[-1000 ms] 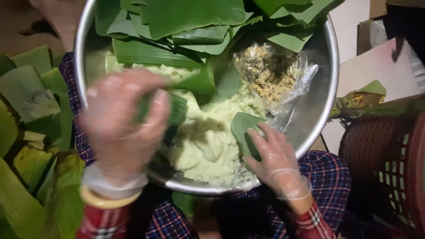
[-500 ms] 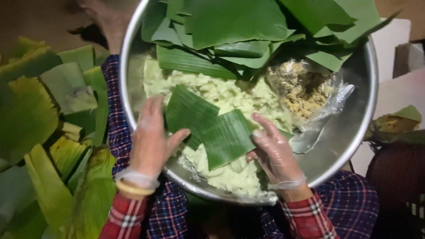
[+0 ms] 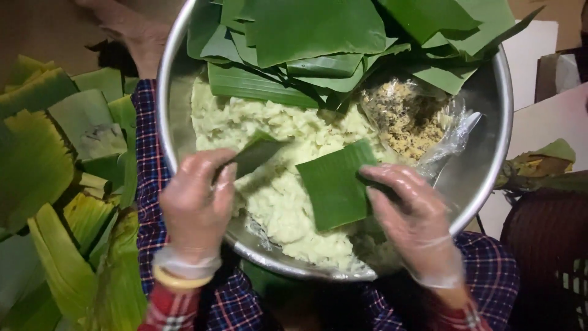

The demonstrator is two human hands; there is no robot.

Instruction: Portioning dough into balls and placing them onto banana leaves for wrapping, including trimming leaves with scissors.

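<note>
Dough (image 3: 288,184), pale and soft, is seen spread over the bottom of a large steel bowl (image 3: 490,184) which rests on the lap of the person, above a checked garment (image 3: 147,184). Most of the work seems to be left, as judged from the picture: the mass is almost whole, and only one small portion appears to be taken from it. A heap of cut green leaves (image 3: 318,37) is laid over the far part of the bowl, and a clear plastic bag (image 3: 410,119) with a crumbly yellow-brown filling is placed beside them, just near the right wall. No finished parcel is shown anywhere. The left hand (image 3: 196,208), covered with a thin transparent glove, is closed around a narrow folded leaf strip (image 3: 254,153); its fingers (image 3: 223,178) are curled and pressed together on the strip, whose tip is touching the dough. The right hand (image 3: 416,220), also gloved, holds a square leaf piece (image 3: 334,184) above the dough; its fingers (image 3: 392,178) are laid flat and a little spread on the right edge of the piece, while the thumb is hidden under it. Many more leaves (image 3: 49,153), some yellowed at the edges, are piled at the left side of the person, well apart from the bowl.
</note>
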